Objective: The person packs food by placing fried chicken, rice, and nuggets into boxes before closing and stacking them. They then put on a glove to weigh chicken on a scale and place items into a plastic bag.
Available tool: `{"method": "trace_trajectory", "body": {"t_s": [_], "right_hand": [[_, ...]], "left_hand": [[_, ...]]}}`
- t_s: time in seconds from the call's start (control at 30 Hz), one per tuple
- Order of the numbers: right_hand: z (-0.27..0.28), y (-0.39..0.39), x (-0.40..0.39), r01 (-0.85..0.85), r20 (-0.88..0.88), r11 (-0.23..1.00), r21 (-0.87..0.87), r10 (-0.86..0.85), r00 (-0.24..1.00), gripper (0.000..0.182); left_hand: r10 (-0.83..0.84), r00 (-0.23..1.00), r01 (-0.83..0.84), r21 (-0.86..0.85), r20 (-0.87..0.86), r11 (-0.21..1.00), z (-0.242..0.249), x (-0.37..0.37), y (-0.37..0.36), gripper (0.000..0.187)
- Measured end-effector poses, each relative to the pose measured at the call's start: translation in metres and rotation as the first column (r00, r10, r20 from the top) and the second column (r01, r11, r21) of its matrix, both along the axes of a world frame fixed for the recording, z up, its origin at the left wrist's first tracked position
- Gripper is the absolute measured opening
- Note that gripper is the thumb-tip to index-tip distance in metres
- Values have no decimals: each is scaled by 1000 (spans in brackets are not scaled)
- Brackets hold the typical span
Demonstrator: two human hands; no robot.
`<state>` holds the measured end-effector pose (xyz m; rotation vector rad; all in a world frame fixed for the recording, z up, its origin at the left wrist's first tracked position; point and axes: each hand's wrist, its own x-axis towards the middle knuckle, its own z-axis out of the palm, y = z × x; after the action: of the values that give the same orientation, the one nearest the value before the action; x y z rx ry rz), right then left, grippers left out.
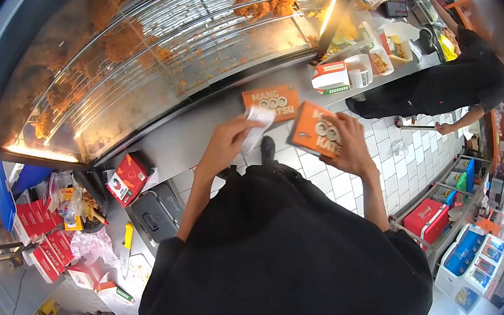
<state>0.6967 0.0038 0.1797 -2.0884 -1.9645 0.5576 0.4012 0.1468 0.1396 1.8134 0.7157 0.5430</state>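
A person in black pinches a crumpled white paper [256, 127] between the thumb and fingers of the left hand [230, 140], while the right hand [353, 148] grips an orange box [311, 130], its fingers clamped along the side. The box, printed with lettering and white circles, is held at a tilt in front of the body, over the tiled floor [419, 159]. Just beside it, a second box [271, 99] of the same orange design rests on the metal counter [190, 143], near the paper; whether the two boxes touch cannot be told.

Beyond the counter stands a lit glass cabinet [241, 70], with pieces of fried food [271, 7] on wire racks and crumbs scattered beneath. Farther right along the counter sit a red, white and green carton [330, 78] and a white tub [359, 73], side by side.

To the left, a red box [127, 179] stands near a dark grey lid [153, 215], with a yellow-handled knife [127, 243] lying close by and red-and-white cartons [53, 254] grouped beyond. At right, a co-worker [438, 87] in dark clothing has one hand [445, 127] lowered, its fingers around a long, thin object too small to identify.
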Motion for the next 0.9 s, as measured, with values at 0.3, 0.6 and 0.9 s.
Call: {"method": "trace_trajectory", "body": {"t_s": [0.3,0.6,0.9], "right_hand": [[6,-16,16,238,-66,969,74,-233,970,92],[-15,47,-28,62,-148,978,199,-33,988,93],[-20,4,-2,334,-120,926,176,-317,941,96]], "left_hand": [[162,939,-78,270,-305,960,-133,51,18,30],[483,872,-411,419,-77,810,-153,42,10,38],[584,811,-550,281,-47,786,-145,61,-11,49]]}}
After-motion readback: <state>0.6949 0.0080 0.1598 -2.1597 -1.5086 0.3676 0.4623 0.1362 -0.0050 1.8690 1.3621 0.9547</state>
